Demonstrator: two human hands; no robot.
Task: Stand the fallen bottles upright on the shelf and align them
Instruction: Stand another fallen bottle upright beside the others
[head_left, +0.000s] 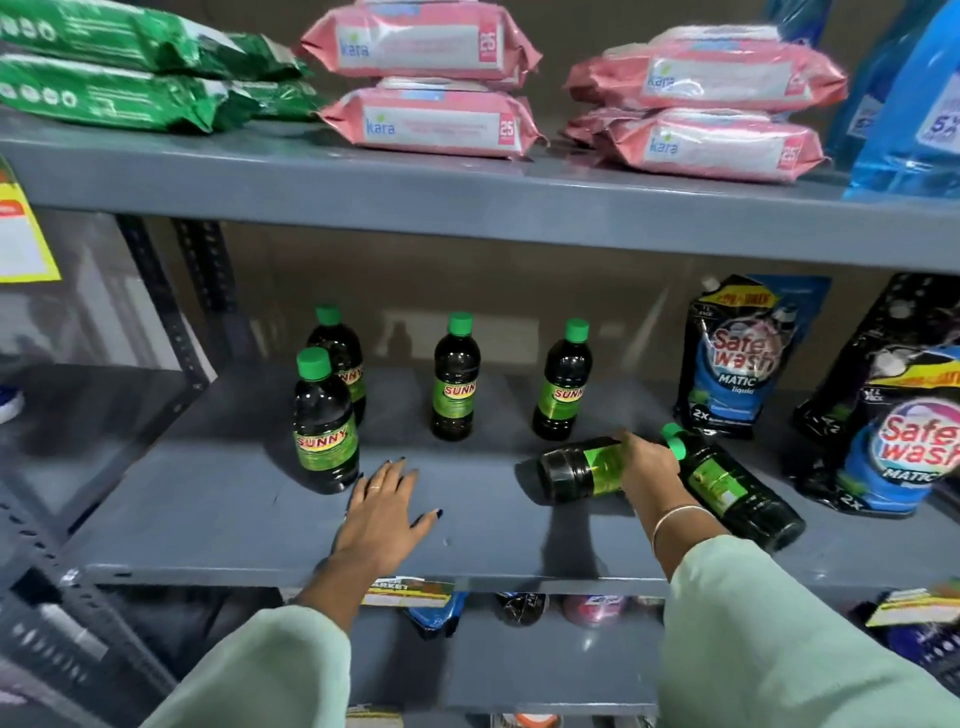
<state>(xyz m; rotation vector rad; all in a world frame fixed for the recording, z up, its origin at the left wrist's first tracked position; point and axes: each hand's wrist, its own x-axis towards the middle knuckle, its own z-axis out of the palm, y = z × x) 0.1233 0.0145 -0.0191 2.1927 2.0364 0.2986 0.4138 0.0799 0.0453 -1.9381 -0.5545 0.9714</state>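
Observation:
On the grey shelf (218, 525) several dark bottles with green caps stand upright: a front-left bottle (324, 423), one behind it (340, 348), a middle one (456, 379) and a right one (562, 382). Two bottles lie on their sides at the right: a near fallen bottle (579, 470) and a second fallen bottle (737, 491) behind my wrist, cap pointing to the back. My right hand (647, 465) is closed around the near fallen bottle's upper part. My left hand (387, 512) rests flat on the shelf, fingers spread, just right of the front-left bottle.
Detergent pouches stand at the right: one at the back (740, 358), one nearer (898, 441). The upper shelf (467, 200) overhangs, holding green packs (130, 67) and pink wipe packs (431, 78). A slotted metal upright (166, 312) stands at the left. Price tags (408, 592) hang on the front edge.

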